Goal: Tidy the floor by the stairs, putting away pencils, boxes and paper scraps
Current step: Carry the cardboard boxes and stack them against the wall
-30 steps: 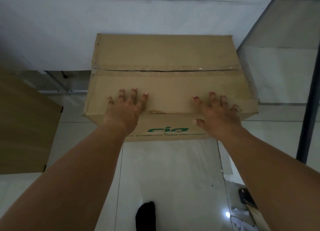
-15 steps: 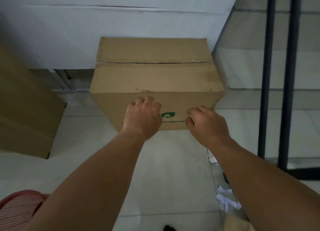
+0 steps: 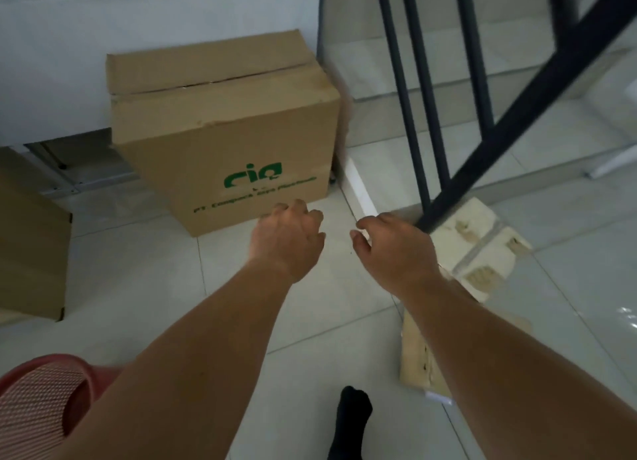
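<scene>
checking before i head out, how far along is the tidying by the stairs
Looks done: the printed cardboard box stands against the wall, closed. In hand: nothing; the left hand and right hand hover empty, apart from it. Left: the pale flattened box lies by the stair railing, and a brown box sits at left. No pencils are visible.

White tiled floor (image 3: 165,287) bears printed carton (image 3: 227,132), pale box (image 3: 482,252).

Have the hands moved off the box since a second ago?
Yes. The left hand and right hand pressed on the box top then; now both are off it, nearer the person, over bare floor. The box stands against the wall.
</scene>
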